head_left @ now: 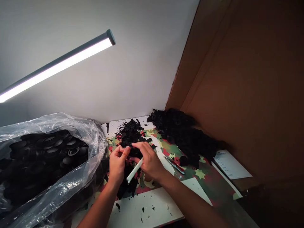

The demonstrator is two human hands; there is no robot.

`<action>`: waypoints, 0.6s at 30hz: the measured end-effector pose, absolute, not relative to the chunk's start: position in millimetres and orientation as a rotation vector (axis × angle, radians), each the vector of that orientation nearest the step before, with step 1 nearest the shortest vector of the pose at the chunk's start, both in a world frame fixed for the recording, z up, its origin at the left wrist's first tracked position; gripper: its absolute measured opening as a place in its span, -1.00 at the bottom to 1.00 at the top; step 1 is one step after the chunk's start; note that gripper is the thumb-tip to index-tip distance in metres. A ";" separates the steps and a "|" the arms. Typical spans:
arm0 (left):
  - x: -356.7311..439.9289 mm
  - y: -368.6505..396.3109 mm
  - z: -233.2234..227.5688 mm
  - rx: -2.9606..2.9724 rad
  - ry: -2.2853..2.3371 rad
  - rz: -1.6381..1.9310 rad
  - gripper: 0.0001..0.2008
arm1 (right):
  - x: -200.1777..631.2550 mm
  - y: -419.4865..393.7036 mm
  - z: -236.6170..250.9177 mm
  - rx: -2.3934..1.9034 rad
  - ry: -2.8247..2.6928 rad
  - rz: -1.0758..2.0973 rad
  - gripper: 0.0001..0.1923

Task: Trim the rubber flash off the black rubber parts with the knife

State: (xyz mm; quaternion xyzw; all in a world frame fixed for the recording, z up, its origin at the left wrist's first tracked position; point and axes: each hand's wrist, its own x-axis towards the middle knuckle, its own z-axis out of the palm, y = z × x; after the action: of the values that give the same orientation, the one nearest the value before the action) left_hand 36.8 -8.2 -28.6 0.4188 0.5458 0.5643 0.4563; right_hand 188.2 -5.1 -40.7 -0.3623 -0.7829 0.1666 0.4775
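Between my fingers, above a patterned tabletop, is a small black part (pixel 136 152), mostly hidden by my hands. My left hand (pixel 117 165) is closed, thumb and fingers pinching its left side. A slim white-handled tool (pixel 134 172) sticks out below the palm of my right hand (pixel 151 160), whose fingers curl round it and reach the black part; the tool's working end is hidden. Behind my hands rises a pile of black scraps (pixel 131 129). More dark pieces lie under my left hand.
A clear plastic bag (pixel 96 139) full of black round parts (pixel 51 148) fills the left. A dark heap (pixel 187 133) lies along the cardboard wall (pixel 239 95). A slim red-and-grey tool (pixel 175 165), a white board (pixel 152 205) and a printed card (pixel 234 165) are nearby. A tube lamp (pixel 71 60) hangs above.
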 end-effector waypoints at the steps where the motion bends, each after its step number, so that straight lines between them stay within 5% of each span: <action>1: 35.9 -8.6 -28.0 1.084 1.369 1.367 -0.45 | 187.0 -4.8 -42.2 -0.916 -1.902 0.404 -0.77; 6: 23.7 -8.7 -20.4 1.587 1.381 1.387 -0.73 | 189.4 -2.2 -44.9 -1.056 -1.865 0.501 -0.87; 12: 13.6 -6.5 -17.8 2.157 1.156 1.075 -0.64 | 193.2 0.2 -42.8 -1.130 -1.927 0.589 -0.81; 18: 15.9 -7.0 -17.2 2.330 1.181 0.979 -0.68 | 201.1 1.3 -39.8 -1.092 -2.203 0.248 -0.75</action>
State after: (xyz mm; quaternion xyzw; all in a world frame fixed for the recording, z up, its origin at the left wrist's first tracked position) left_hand 15.9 -7.0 -17.2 0.8223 0.4169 0.3455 0.1753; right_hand 201.1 1.3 -39.8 -0.4174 -0.8418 0.0946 0.3289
